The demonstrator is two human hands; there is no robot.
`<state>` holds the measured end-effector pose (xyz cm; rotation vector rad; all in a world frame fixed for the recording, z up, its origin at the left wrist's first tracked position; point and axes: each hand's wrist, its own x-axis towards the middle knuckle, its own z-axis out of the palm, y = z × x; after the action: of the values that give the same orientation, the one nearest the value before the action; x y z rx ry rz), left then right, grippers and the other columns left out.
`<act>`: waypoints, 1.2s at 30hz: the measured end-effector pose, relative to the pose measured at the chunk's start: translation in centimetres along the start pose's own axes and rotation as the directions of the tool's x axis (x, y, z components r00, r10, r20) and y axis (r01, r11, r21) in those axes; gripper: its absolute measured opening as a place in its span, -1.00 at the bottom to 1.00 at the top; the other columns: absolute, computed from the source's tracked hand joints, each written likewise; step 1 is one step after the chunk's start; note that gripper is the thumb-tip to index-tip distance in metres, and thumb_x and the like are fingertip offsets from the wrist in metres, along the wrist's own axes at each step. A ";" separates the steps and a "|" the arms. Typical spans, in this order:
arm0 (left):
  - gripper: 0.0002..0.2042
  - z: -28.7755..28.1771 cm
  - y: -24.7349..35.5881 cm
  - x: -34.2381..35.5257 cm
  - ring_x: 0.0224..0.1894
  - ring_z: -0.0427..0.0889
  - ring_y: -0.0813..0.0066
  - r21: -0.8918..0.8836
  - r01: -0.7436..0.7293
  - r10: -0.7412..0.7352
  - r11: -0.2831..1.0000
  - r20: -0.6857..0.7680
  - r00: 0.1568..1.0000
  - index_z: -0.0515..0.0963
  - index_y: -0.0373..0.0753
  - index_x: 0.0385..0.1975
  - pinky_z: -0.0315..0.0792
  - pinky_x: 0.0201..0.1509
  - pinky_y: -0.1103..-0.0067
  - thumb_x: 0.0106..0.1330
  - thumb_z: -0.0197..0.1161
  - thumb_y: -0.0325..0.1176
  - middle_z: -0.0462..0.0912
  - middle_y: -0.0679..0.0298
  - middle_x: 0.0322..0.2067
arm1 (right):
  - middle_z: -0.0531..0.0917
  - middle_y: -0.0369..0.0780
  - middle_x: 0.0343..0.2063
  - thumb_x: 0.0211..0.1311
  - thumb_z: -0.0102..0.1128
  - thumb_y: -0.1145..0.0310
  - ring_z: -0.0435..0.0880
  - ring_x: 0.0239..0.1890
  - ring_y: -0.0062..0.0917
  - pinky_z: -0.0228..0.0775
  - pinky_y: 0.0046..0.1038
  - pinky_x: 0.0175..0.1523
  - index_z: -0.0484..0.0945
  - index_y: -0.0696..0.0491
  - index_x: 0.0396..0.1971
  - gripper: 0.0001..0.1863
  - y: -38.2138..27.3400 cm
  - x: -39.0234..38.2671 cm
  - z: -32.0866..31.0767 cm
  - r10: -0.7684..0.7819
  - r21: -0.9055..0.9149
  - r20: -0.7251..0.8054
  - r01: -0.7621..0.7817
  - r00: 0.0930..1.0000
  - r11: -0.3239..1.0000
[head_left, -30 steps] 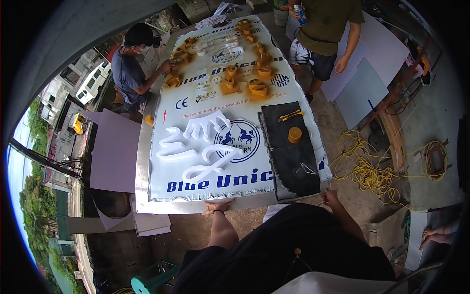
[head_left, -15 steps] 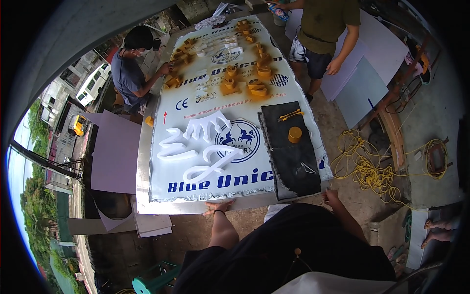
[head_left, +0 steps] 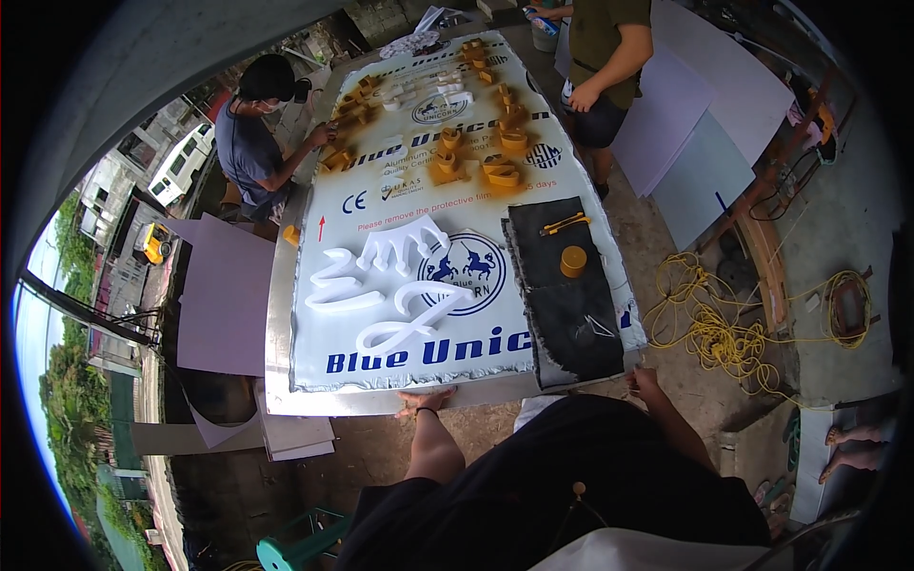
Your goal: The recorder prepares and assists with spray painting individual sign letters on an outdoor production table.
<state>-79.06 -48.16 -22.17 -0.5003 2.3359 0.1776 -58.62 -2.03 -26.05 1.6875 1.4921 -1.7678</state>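
My left hand (head_left: 426,402) rests against the near edge of the metal-rimmed table (head_left: 381,402), its fingers spread. My right hand (head_left: 643,382) is closed at the table's near right corner and seems to hold the edge. Between them, on the film-covered sheet (head_left: 381,300), lie white cut-out pieces: a zigzag one (head_left: 335,283), a crown-like one (head_left: 405,243) and a looped one (head_left: 409,328). At the right a black cloth (head_left: 543,305) carries a yellow utility knife (head_left: 566,224), a mustard-yellow round cap (head_left: 572,262) and some thin pale slivers (head_left: 598,328).
Several golden-painted pieces (head_left: 501,172) stand among brown overspray farther up. One person (head_left: 249,143) leans at the left edge; another (head_left: 609,71) stands at the far right with a blue can (head_left: 545,13). Tangled yellow cord (head_left: 714,324) and leaning panels (head_left: 690,181) are right; a green stool (head_left: 295,542) is lower left.
The person at the far right has moved left, and that person's lowered arm is now bent in front of the body. My hands and the things near them have stayed put.
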 end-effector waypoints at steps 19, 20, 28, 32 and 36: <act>0.12 -1.4 1.2 -1.8 0.04 -0.73 -0.19 -0.112 0.169 -0.166 0.979 0.038 0.985 -0.44 0.16 0.08 -0.50 0.07 0.05 -0.47 0.20 0.29 -0.69 0.13 0.08 | 0.36 -0.25 -0.74 0.11 -0.25 0.13 0.32 -0.67 -0.53 0.23 -0.42 -0.47 0.42 0.13 -0.63 -0.61 -0.7 -0.9 0.0 0.007 -0.026 -0.004 -0.007 1.000 1.000; 0.11 -1.4 1.3 -1.6 0.03 -0.73 -0.19 -0.105 0.157 -0.154 0.982 0.039 0.987 -0.43 0.17 0.08 -0.51 0.07 0.04 -0.47 0.19 0.29 -0.69 0.13 0.07 | 0.36 -0.25 -0.74 0.11 -0.25 0.13 0.33 -0.67 -0.53 0.23 -0.41 -0.47 0.42 0.13 -0.64 -0.60 -0.8 -1.0 0.1 0.036 -0.044 -0.057 -0.039 0.998 0.998; 0.03 -1.4 1.1 -1.2 -0.01 -0.78 -0.25 -0.073 0.119 -0.116 0.990 0.041 0.992 -0.32 0.23 0.08 -0.55 0.01 -0.04 -0.44 0.16 0.30 -0.72 0.09 0.06 | 0.29 -0.26 -0.84 0.12 -0.24 0.22 0.21 -0.81 -0.58 0.10 -0.48 -0.67 0.41 0.19 -0.72 -0.60 -1.1 -1.6 0.4 -0.023 0.004 -0.051 0.023 0.998 1.000; -0.01 -1.4 0.9 -1.3 -0.03 -0.80 -0.28 -0.060 0.101 -0.098 0.993 0.050 0.994 -0.27 0.27 0.09 -0.57 -0.02 -0.09 -0.42 0.14 0.31 -0.73 0.07 0.05 | 0.26 -0.28 -0.85 0.13 -0.26 0.20 0.18 -0.83 -0.59 0.09 -0.50 -0.69 0.41 0.19 -0.72 -0.58 -0.8 -1.1 0.3 0.018 0.055 -0.062 -0.014 0.998 0.998; -0.04 -1.0 0.7 -1.1 -0.05 -0.82 -0.31 -0.061 0.105 -0.102 0.993 0.051 0.993 -0.23 0.29 0.09 -0.59 -0.04 -0.11 -0.41 0.13 0.31 -0.74 0.06 0.05 | 0.24 -0.29 -0.86 0.13 -0.26 0.19 0.17 -0.84 -0.60 0.08 -0.51 -0.70 0.41 0.19 -0.72 -0.57 -0.5 -0.5 0.3 -0.045 0.017 -0.034 0.046 0.998 0.999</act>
<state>-79.21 -47.49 -20.67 -0.6401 2.2568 0.2128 -59.04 -2.31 -25.43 1.7132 1.5455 -1.7888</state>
